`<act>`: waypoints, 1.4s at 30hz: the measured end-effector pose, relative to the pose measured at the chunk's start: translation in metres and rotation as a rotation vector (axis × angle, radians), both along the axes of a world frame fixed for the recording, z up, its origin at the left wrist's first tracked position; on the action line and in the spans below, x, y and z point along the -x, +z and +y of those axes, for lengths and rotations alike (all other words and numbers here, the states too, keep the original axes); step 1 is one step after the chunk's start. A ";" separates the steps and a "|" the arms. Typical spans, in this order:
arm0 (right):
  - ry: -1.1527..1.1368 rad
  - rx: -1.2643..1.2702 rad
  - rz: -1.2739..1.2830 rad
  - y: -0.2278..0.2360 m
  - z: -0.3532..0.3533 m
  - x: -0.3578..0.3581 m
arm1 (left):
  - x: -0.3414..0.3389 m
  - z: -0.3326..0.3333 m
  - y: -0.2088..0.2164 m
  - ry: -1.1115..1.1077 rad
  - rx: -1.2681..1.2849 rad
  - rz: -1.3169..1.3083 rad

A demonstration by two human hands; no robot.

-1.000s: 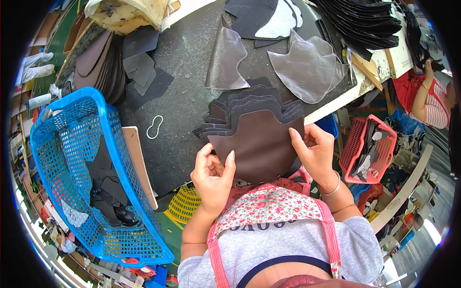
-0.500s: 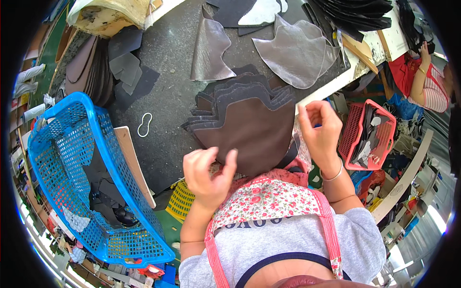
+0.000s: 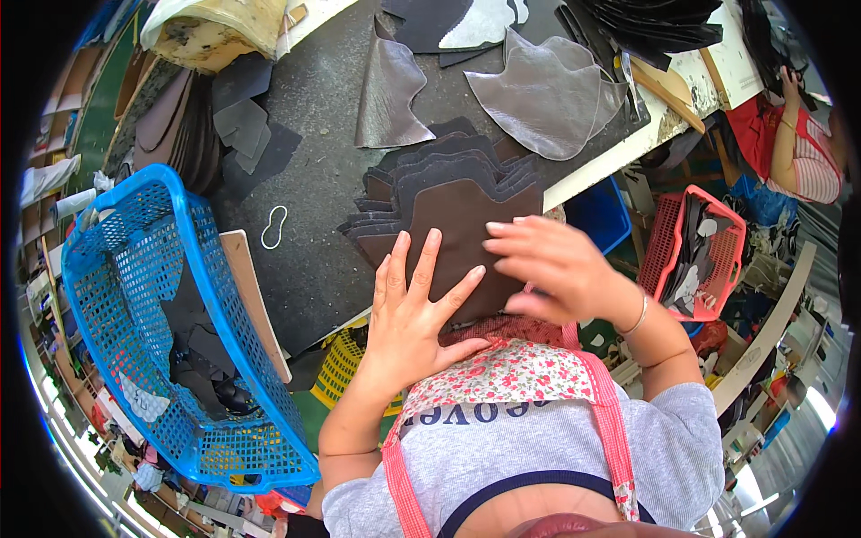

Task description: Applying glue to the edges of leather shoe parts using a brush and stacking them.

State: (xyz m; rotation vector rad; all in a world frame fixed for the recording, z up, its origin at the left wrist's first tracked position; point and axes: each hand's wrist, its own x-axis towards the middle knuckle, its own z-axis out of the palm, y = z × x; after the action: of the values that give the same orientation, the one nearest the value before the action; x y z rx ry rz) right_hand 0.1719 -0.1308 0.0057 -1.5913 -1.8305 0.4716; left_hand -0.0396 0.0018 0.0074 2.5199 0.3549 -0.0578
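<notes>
Lying beneath splayed, empty left fingers (image 3: 425, 267): brown stack (image 3: 456, 204) | right fingers (image 3: 531, 247) extended over it, empty

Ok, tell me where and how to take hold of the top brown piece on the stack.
The top brown piece is probably best pinched at its far edge, from the far side: there the staggered layers show beyond it, while the left hand and right hand are over nearer parts.

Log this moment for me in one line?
left hand: fingers spread across brown stack | right hand: open, over stack's right side, contact unclear | blue basket: left of hands, holding dark scraps
</notes>
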 end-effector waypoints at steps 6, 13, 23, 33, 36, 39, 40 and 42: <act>-0.173 -0.214 -0.196 -0.001 0.111 -0.033 | -0.008 0.004 0.010 -0.029 -0.078 0.029; 0.080 -0.107 -0.670 -0.031 0.201 -0.018 | -0.015 0.023 0.020 0.092 -0.007 -0.241; -0.835 -0.337 -0.200 0.029 0.057 -0.122 | -0.170 0.117 0.001 0.171 -0.164 -0.486; -1.186 -0.019 -0.056 0.020 -0.054 -0.103 | -0.261 0.166 -0.052 -0.218 -0.356 -0.098; -1.178 -0.173 -0.080 0.016 -0.056 -0.103 | -0.255 0.168 -0.038 0.005 0.061 -0.243; -1.158 -0.228 0.114 0.007 -0.052 -0.100 | -0.237 0.187 -0.046 0.136 0.315 -0.299; -1.155 -0.281 0.289 0.006 -0.041 -0.095 | -0.234 0.192 -0.045 0.251 0.467 -0.239; -1.104 -0.169 0.347 0.004 -0.039 -0.094 | -0.223 0.192 -0.045 0.399 0.599 -0.317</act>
State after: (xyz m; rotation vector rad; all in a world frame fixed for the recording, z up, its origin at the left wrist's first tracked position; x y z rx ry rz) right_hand 0.2661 -0.1697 0.0101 -1.9464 -0.5419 0.0535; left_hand 0.1838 0.1942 -0.0375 1.7959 0.5989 0.3388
